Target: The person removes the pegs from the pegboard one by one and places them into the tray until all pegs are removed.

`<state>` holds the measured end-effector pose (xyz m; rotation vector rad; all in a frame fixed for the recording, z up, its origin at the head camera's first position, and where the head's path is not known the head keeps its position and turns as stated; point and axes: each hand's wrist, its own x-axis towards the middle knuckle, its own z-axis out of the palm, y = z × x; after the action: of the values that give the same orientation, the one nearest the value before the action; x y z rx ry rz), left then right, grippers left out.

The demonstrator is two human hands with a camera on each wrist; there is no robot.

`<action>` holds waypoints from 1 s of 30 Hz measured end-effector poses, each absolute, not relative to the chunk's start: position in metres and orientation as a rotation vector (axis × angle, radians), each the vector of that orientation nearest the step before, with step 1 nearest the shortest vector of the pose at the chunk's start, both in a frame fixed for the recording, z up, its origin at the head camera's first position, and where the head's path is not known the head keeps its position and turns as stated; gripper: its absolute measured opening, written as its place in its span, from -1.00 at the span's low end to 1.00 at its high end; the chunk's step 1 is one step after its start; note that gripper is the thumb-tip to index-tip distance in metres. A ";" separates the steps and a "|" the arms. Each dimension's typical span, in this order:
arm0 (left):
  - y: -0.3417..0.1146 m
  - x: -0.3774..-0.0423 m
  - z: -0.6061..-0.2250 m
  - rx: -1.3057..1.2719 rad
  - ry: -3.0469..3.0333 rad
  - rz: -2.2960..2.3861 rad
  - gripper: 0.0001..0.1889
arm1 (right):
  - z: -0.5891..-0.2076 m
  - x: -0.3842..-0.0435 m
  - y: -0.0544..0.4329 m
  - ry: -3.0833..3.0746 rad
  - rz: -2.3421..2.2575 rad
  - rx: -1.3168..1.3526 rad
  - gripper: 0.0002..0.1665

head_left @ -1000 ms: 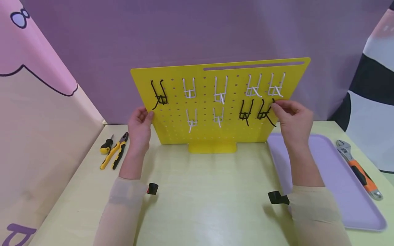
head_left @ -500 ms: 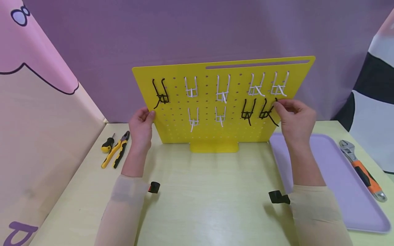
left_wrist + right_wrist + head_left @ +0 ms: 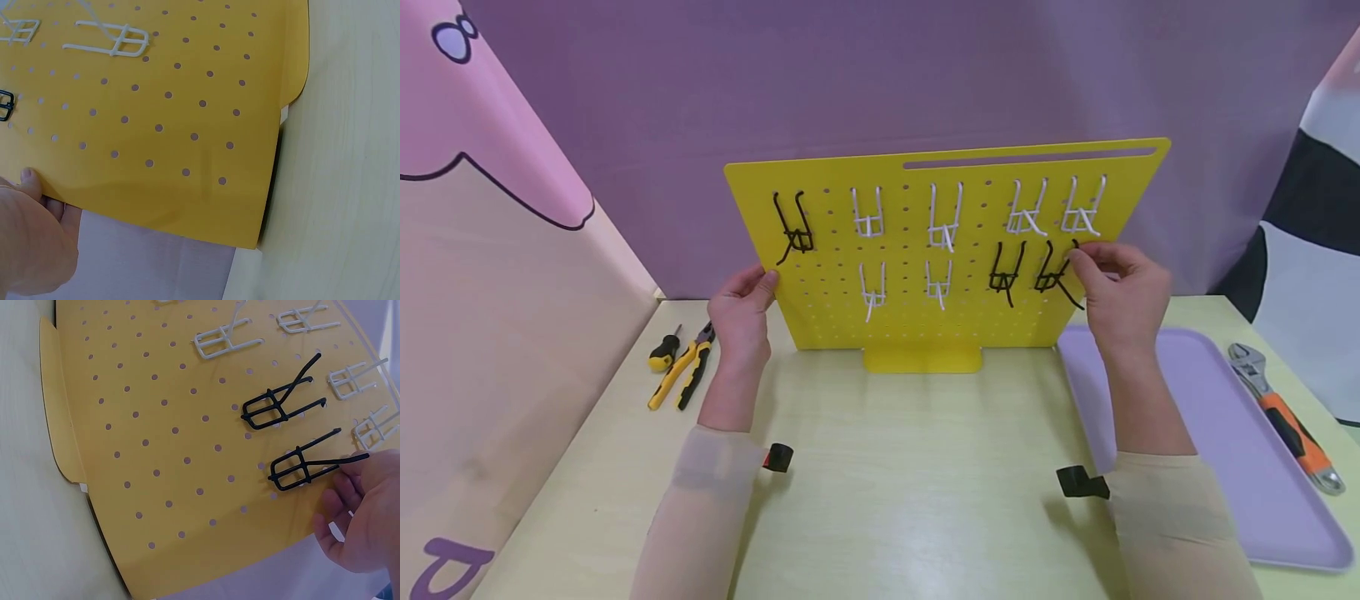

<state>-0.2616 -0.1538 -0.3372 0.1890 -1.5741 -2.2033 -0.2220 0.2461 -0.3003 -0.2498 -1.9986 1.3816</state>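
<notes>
A yellow pegboard (image 3: 895, 317) stands upright on its foot, fitted with several white double-prong hooks (image 3: 943, 218) and three black ones. My left hand (image 3: 741, 312) holds its left edge, thumb at the front and the other fingers partly hidden behind. At the right side, my right hand (image 3: 1126, 292) pinches the upper prong end of the rightmost black hook (image 3: 1051, 282) with thumb and forefinger. In the right wrist view, this hook (image 3: 289, 470) lies against the board below a second black hook (image 3: 269, 411), the thumb over one prong.
Left of the board lie combination pliers (image 3: 681, 371) and a stubby screwdriver (image 3: 664, 352) with yellow and black grips. A lilac tray (image 3: 1240, 500) is on the right, under my right forearm. An adjustable wrench (image 3: 1288, 425) with an orange handle lies along the tray's right side.
The scene sits slightly further right in the head view. My left hand shifts a little outward at the board's edge. The right hand keeps pinching the black hook, whose projecting arm tilts slightly.
</notes>
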 end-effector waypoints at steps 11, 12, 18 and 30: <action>-0.154 -0.260 -0.336 0.232 -1.604 -2.202 -0.76 | -0.303 -0.219 0.246 -1.960 1.326 -0.153 -0.83; -0.154 -0.260 -0.336 0.231 -1.603 -2.203 -0.76 | -0.304 -0.219 0.246 -1.955 1.322 -0.145 -0.87; -0.156 -0.261 -0.337 0.212 -1.592 -2.205 -0.78 | -0.303 -0.218 0.247 -1.970 1.362 -0.179 -0.76; -0.156 -0.264 -0.340 0.179 -1.574 -2.202 -0.82 | -0.300 -0.211 0.251 -1.873 1.514 -0.162 -0.95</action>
<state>-0.2644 -0.1557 -0.3397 0.1788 -1.5739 -2.2023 -0.2109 0.2510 -0.3005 -0.1620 -1.8727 1.5141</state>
